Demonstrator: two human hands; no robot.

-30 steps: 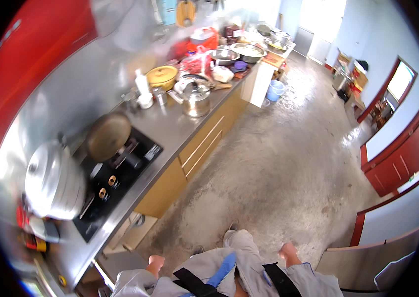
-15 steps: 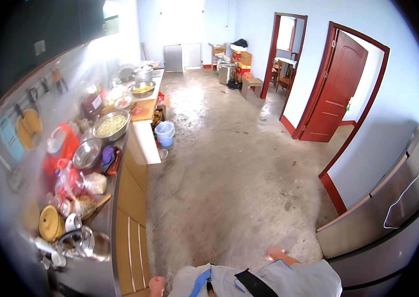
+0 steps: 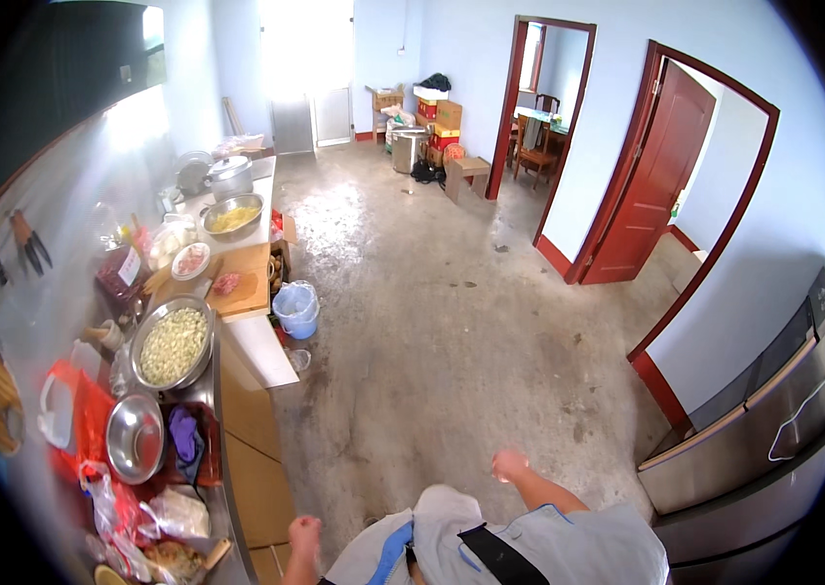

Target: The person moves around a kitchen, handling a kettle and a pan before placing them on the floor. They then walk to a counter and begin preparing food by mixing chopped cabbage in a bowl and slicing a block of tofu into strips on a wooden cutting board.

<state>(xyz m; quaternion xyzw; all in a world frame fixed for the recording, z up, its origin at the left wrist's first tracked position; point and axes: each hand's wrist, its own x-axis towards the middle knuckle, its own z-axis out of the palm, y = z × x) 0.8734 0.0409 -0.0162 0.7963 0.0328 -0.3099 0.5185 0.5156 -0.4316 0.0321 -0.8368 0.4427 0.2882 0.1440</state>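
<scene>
Along the lower edge, left hand [image 3: 304, 534] curled into a loose fist, empty, just beside the front of the yellow-brown wooden counter cabinet [image 3: 255, 458]. Right hand [image 3: 509, 464] also closed on nothing, fingers folded narrow, hanging over the bare grey concrete floor [image 3: 432, 322], well apart from the counter. Nearest the left hand, on the counter: crumpled clear plastic bags [image 3: 154, 512], a small empty round steel bowl [image 3: 135, 438] and a purple cloth [image 3: 184, 436] beside it. Farther along: wide round steel basin of pale chopped pieces [image 3: 173, 344], then a light wooden cutting board [image 3: 242, 283] with pink pieces on it. Pale blue plastic bucket [image 3: 296, 310] on the floor against the counter. At right, dark red open door [image 3: 648, 185] and a grey steel refrigerator [image 3: 773, 458].
</scene>
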